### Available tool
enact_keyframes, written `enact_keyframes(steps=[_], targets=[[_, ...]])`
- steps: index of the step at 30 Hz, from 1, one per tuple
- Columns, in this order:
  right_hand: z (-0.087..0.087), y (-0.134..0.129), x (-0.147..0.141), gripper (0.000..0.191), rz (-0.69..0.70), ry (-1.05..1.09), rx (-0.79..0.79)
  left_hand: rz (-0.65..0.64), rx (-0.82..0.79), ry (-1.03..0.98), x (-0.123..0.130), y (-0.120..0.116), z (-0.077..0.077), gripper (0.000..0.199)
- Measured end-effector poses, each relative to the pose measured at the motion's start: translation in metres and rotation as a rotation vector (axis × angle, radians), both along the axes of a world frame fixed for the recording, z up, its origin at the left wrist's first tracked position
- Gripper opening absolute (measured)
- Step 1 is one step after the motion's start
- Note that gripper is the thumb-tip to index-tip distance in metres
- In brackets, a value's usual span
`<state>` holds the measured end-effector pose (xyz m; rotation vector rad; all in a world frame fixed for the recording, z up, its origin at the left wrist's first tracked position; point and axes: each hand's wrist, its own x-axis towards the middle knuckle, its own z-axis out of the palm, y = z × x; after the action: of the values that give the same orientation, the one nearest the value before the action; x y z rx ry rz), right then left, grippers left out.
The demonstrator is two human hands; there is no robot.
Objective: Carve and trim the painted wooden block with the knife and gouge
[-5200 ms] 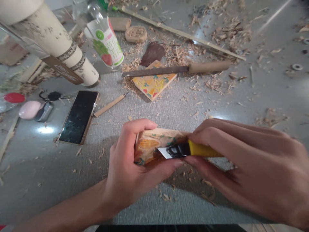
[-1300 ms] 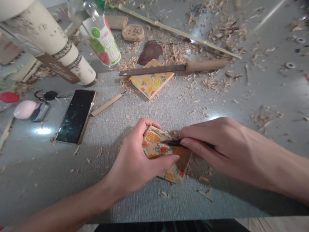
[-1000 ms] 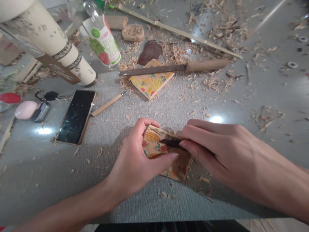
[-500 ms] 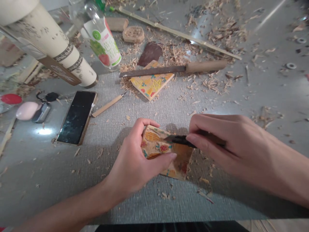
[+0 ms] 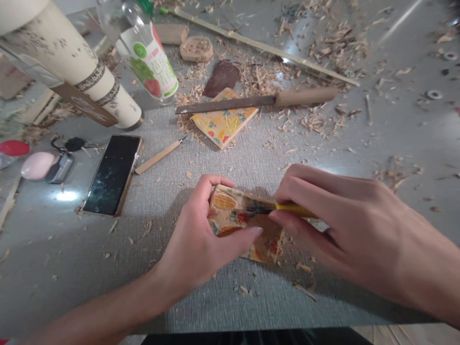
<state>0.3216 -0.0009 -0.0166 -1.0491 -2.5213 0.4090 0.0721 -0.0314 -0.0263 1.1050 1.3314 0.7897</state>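
A small wooden board [image 5: 225, 201] painted with fruit patterns lies on the grey table near its front edge. My left hand [image 5: 206, 235] grips the board's left side, thumb across its painted face and forefinger along the far edge. In my right hand [image 5: 316, 206] is a knife [image 5: 293, 209] with a yellow and black handle, pinched between thumb and fingers. Its dark tip points left and rests on or just over the board's upper middle. The right hand's shadow darkens the right part of the board.
Beyond the board, a file [image 5: 230, 103] with a wooden handle lies across a second painted board [image 5: 223, 135]. At left are a thin carving tool [image 5: 160, 157], a phone [image 5: 113, 175], a bottle [image 5: 154, 67] and a tall cup [image 5: 84, 62]. Wood shavings [image 5: 338, 45] are scattered about.
The knife has turned in my right hand, so its yellow side now shows. The right hand has shifted slightly left and rolled, while my left hand keeps its hold on the board.
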Motion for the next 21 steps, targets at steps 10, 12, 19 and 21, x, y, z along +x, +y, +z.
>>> enact_keyframes(steps=[10, 12, 19, 21], targets=[[0.0010, 0.0003, -0.0031, 0.023, 0.030, 0.020, -0.075, -0.017, -0.006, 0.016, -0.0013, -0.0016, 0.0009, 0.057], [0.0033, 0.0022, -0.0038, 0.025, 0.053, 0.041, -0.140, -0.015, -0.016, 0.006, -0.0013, -0.0013, 0.0003, 0.059], [0.0053, 0.0027, 0.0002, 0.024, 0.036, 0.031, -0.100, -0.011, -0.016, -0.018, -0.0010, -0.0014, -0.0001, 0.060], [0.0041, 0.0013, 0.0018, 0.023, 0.030, 0.015, -0.064, -0.007, -0.019, -0.021, -0.0004, -0.0014, 0.0007, 0.059]])
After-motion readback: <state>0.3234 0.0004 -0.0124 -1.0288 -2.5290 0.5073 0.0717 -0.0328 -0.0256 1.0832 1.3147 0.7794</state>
